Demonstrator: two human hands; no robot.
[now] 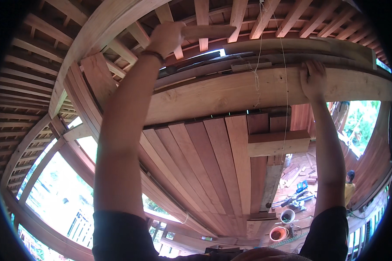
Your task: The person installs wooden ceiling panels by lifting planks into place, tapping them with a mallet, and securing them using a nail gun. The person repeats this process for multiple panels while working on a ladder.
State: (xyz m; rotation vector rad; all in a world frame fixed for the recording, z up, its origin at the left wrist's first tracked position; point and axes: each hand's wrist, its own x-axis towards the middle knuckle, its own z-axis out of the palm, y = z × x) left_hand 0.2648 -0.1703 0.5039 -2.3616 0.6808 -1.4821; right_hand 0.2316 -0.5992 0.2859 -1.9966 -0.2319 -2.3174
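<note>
My left hand (167,37), with a dark band at its wrist, is raised toward the roof slats. Its fingers are closed around one end of a short flat piece of wood (209,31), which points right and narrows to a tip. To the right, my right hand (313,81) grips the upper edge of a long, thick wooden beam (222,92), fingers bent over it. Behind that beam lie more long boards (292,59). A thin string (285,100) hangs down across the beam, left of my right hand.
Wooden planks (204,161) run side by side below the beam, with a short block (278,143) across them. Far below are a floor strewn with offcuts, blue power tools (298,195), a white bucket (287,216), an orange bucket (278,234) and another person (349,189). Rafters (265,17) span overhead.
</note>
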